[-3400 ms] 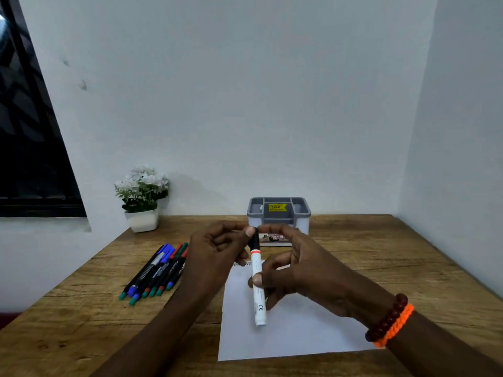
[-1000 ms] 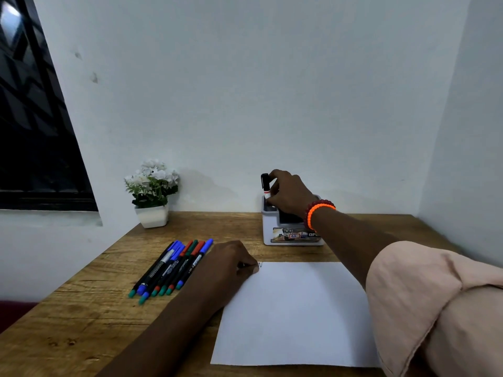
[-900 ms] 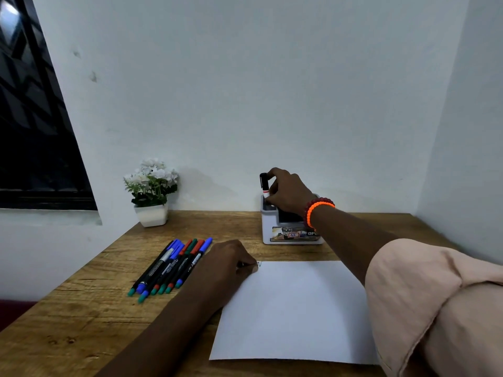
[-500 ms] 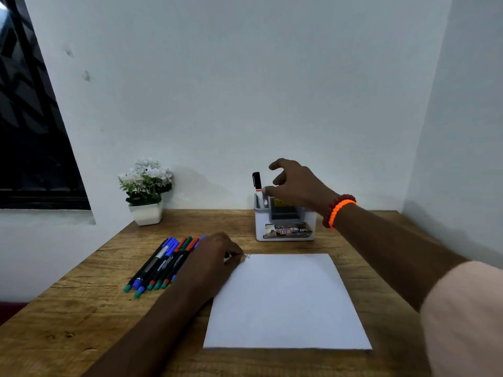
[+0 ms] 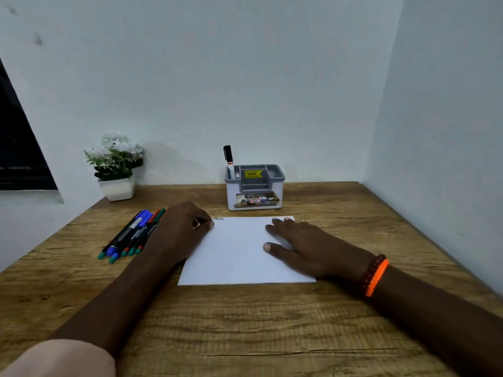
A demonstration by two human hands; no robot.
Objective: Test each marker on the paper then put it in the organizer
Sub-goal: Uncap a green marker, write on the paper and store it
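A white sheet of paper [image 5: 236, 257] lies on the wooden table, with a small scribble at its top left corner. My left hand [image 5: 182, 229] rests curled on the paper's left edge, holding nothing. My right hand [image 5: 302, 246] lies flat and open on the paper's right half. Behind the paper stands the grey and white organizer [image 5: 254, 195], with a white marker with a black cap [image 5: 229, 160] upright in its left slot. Several markers [image 5: 133, 235] with blue, green and red caps lie in a row left of the paper, partly hidden by my left hand.
A small white pot with white flowers [image 5: 115, 165] stands at the back left of the table [image 5: 245, 330]. White walls close the back and the right side. A dark window is at the far left.
My right hand let go of the white marker in the organizer's left slot and came back down flat onto the paper. My left hand stayed at the paper's edge.
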